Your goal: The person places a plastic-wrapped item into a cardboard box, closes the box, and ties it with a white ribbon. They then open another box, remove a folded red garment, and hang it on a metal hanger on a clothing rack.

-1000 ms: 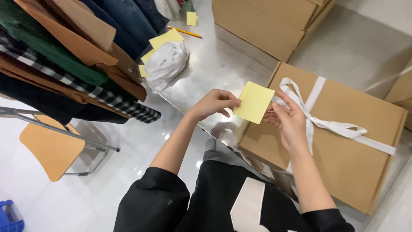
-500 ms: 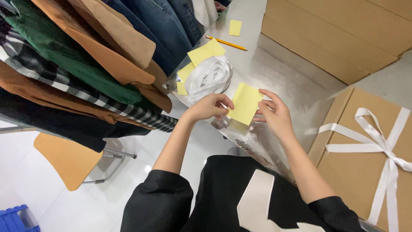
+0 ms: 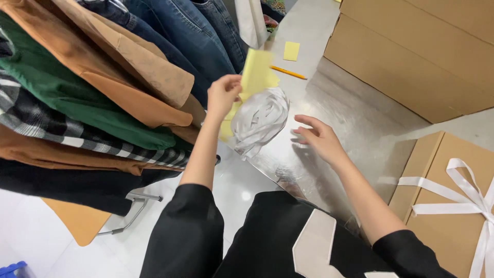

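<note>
Left hand (image 3: 222, 95): raised over the near corner of the metal table (image 3: 329, 110), fingers pinched shut on a yellow sticky note (image 3: 256, 71), which stands lifted in the air and is blurred by motion
Right hand (image 3: 320, 140): held low over the tabletop, palm down, fingers spread loosely open, nothing in it
Sticky note: clear of the table, above a bundle of white ribbon (image 3: 260, 121) and close to the hanging clothes
Clothes: a row of garments on the left, with jeans (image 3: 180, 41), a tan jacket (image 3: 128, 62), a green top (image 3: 67, 98) and a plaid shirt (image 3: 77, 136); none shows a note on it
Table: more yellow notes lie partly under the ribbon bundle (image 3: 227, 126), another note (image 3: 291, 50) lies further off beside a pencil (image 3: 288, 72)
Boxes: a large cardboard box (image 3: 411, 56) stands at the far side; a smaller box tied with white ribbon (image 3: 453, 206) sits at the right
Progress: one box is already tied with a bow; the note is in hand but not yet stuck to anything, so placing it appears to be what is left
</note>
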